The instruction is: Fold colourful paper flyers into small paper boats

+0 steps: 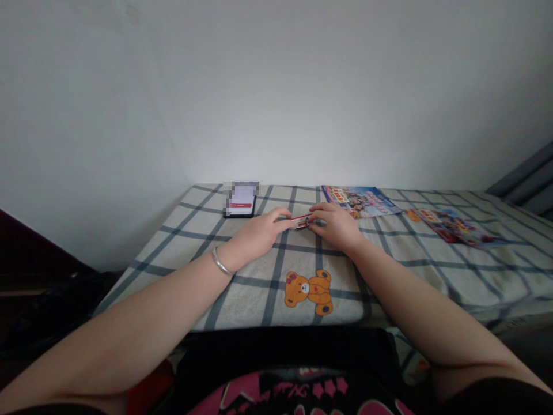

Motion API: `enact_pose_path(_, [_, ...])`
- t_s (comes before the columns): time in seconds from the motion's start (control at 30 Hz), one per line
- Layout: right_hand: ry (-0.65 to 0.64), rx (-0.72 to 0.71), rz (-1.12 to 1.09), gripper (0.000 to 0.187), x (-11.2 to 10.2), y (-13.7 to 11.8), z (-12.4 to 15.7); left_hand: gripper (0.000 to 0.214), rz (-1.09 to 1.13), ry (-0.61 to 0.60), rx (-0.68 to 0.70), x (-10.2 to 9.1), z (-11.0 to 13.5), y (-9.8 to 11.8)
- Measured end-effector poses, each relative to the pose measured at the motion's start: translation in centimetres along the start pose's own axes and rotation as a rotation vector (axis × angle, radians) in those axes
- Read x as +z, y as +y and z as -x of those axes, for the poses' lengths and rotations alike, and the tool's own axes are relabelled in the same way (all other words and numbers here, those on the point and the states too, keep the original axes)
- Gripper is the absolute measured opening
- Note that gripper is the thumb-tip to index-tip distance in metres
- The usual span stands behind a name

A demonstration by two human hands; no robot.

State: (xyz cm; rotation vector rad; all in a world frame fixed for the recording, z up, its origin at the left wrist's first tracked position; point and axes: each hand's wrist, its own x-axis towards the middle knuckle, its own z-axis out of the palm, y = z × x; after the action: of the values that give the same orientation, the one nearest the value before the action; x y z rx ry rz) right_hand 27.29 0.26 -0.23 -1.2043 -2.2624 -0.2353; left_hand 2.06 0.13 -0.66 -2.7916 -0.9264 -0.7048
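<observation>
Both my hands meet over a checked bedsheet (pixel 389 259) on a bed. My left hand (pixel 254 233) wears a silver bangle (pixel 220 262) on its wrist and pinches one end of a small flat red and white object (pixel 301 220). My right hand (pixel 334 225) grips the other end with curled fingers. The object looks like a small card or pack, too small to name. It sits just above the sheet, between the fingertips.
A phone (pixel 240 200) with a lit screen lies on the sheet near the wall. Two colourful printed sheets (pixel 360 200) (pixel 453 226) lie to the right. An orange bear print (pixel 310 291) marks the sheet near me. White walls enclose the corner.
</observation>
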Motion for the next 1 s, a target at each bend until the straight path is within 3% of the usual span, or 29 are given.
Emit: enact_pose_path(1.0, [-0.074, -0.044, 0.057, 0.015, 0.2, -0.1, 0.0, 0.043, -0.243, -0.071, 0.165, -0.8, 0.2, 1.3])
